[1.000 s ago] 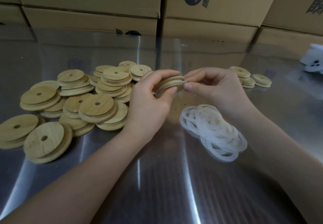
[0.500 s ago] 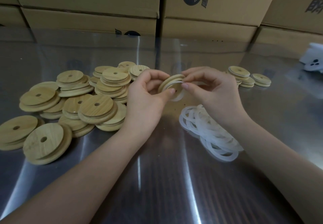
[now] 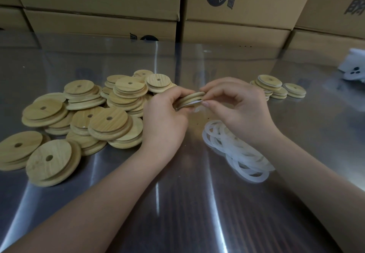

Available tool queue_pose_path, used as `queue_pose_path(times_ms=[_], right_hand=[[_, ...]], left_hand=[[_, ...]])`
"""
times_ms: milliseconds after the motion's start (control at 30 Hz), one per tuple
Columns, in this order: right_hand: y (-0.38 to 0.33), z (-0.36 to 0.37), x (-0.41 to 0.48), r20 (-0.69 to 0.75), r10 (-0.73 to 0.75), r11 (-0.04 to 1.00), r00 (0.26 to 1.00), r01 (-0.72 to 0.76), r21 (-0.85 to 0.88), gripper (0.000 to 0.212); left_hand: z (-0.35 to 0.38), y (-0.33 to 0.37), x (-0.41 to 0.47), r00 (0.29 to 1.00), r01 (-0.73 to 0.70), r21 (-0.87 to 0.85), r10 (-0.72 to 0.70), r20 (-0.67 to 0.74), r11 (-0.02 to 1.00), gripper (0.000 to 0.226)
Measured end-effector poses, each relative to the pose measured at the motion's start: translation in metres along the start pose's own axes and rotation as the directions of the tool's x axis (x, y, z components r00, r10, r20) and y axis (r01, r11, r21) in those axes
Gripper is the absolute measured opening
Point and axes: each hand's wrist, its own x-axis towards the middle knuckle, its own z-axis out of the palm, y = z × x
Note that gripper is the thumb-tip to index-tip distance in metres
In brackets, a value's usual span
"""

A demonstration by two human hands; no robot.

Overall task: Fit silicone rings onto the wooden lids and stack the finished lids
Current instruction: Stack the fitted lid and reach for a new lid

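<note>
One held lid (image 3: 192,97), two lid piles (image 3: 108,122) (image 3: 269,82), one ring heap (image 3: 237,154).

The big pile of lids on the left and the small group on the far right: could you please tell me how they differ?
The left pile holds many lids; the right group only a few. The left pile is a loose heap of tilted, overlapping lids; the right group lies flat in low stacks. Both are round wooden lids with a centre hole, on the metal table.
</note>
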Motion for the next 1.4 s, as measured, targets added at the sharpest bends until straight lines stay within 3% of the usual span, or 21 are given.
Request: queue_pose_path(times_ms=[533,767,967,1267,1400], right_hand=[[0.0021,-0.0013,0.0000,-0.003,-0.061,0.996,0.998,0.061,-0.066,0.005],[0.0036,-0.0016,0.0008,-0.041,-0.055,0.997,0.998,0.052,-0.064,0.009],[0.0033,0.0023,-0.0005,-0.108,0.111,0.978,0.988,-0.089,0.187,0.012],[0.0012,0.0012,0.0016,-0.111,0.235,0.922,0.965,-0.185,0.341,0.013],[-0.0003,0.0002,0.0031,-0.086,0.277,0.886,0.957,-0.220,0.409,0.018]], left_hand=[[0.0047,-0.0091,-0.0006,0.999,-0.041,-0.041,0.041,0.002,0.998,0.026],[0.0066,-0.0062,-0.0051,0.999,-0.045,-0.109,0.047,0.016,0.993,0.042],[0.0059,-0.0014,-0.0059,0.993,-0.121,-0.118,0.118,-0.026,0.986,0.038],[0.0046,-0.0025,-0.0026,0.981,-0.196,-0.076,0.196,-0.015,0.978,0.041],[0.0060,-0.0031,-0.0006,0.990,-0.141,-0.095,0.138,-0.037,0.986,0.050]])
